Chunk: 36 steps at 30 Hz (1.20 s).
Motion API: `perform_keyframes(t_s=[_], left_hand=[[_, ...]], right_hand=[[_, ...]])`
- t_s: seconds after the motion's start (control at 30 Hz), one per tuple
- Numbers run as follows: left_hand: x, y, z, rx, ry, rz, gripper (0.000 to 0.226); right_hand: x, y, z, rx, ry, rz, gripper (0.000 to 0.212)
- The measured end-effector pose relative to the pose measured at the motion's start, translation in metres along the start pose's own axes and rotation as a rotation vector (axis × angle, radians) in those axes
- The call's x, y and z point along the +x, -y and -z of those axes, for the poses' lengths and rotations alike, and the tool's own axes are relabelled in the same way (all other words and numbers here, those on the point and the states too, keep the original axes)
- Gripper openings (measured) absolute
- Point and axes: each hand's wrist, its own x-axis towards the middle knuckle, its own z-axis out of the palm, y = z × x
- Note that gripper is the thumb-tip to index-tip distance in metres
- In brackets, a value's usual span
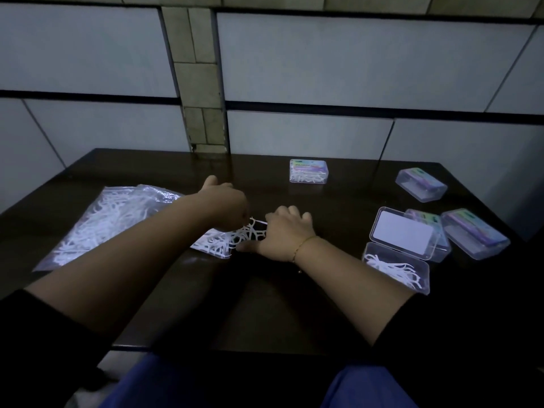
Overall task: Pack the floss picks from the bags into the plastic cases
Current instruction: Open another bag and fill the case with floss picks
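Right now both hands meet over the small heap of white plastic floss picks [235,240], the left hand [226,204] and right hand [284,231] curled to pinch some, while the open clear plastic case [397,267] waits at three o'clock, nearer the right hand.

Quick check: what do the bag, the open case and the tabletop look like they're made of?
Bag: thin clear plastic film, crinkled and glinting. Open case: rigid transparent plastic, probably; picks show through its straight walls. Tabletop: dark, smooth, faintly glossy, wood or laminate; too dim to tell.
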Motion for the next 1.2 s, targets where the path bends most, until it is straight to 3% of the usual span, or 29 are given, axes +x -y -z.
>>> perform_keyframes(t_s=[0.07,0.17,0.27,0.47,0.63,0.77,0.93,1.2], left_hand=[[-0.002,0.002,-0.001,-0.014,-0.027,-0.001,0.032],[-0.003,0.004,-0.002,-0.039,-0.061,0.000,0.031],[-0.002,0.004,-0.002,-0.078,-0.105,-0.008,0.028],[0.004,-0.007,0.001,-0.114,-0.156,-0.025,0.027],[0.008,-0.018,0.003,-0.132,-0.153,-0.050,0.028],[0.011,-0.022,0.002,-0.072,-0.115,-0.066,0.027],[0.021,-0.028,-0.003,0.099,-0.058,-0.047,0.019],[0.032,-0.045,0.004,-0.037,0.021,-0.106,0.026]], right_hand=[[0.002,0.006,-0.002,0.004,-0.031,-0.016,0.084],[0.005,0.004,0.001,0.021,-0.099,-0.012,0.051],[0.008,-0.003,0.008,0.008,-0.057,-0.028,0.033],[0.009,-0.021,0.028,-0.053,0.163,-0.145,0.037],[-0.001,-0.031,0.033,-0.155,0.237,-0.102,0.042],[-0.010,-0.042,0.033,-0.159,0.240,-0.058,0.026],[-0.017,-0.054,0.031,-0.142,0.197,-0.065,0.028],[-0.027,-0.064,0.045,-0.084,0.127,-0.042,0.024]])
